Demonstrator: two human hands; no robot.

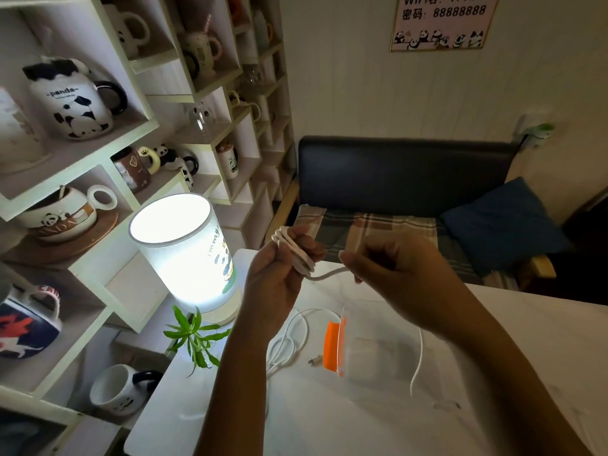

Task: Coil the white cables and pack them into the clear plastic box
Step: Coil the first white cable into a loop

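Left hand: The left hand [279, 268] is gripping a white cable [296, 250] wound in several loops around its fingers, which are curled closed on the coil.
Right hand: The right hand [391, 263] is pinching the free run of the same cable just beside the coil, fingers curled tight; the cable end is hidden inside the fist.
Cable in hand: It is being held above the counter [526, 340], well apart from the box.
Second cable: Another white cable [289, 337] is lying loose on the counter in open loops, just left of the box, its small plug [314, 361] resting near the orange latch [333, 345].
Box: The clear plastic box [378, 343] is sitting on the counter below the hands, its near side blurring into the white surface; whether anything is inside cannot be told.
Handling: The cable is looking thin, light and limp, yet springy enough to unwind if released; the coil is best taken across all its loops together, the plug ends tucked in.
Appearance: Smooth round white sheath, loops lying side by side, roughly equal.
Surroundings: A lit lamp [184, 248] is standing at the counter's left edge.
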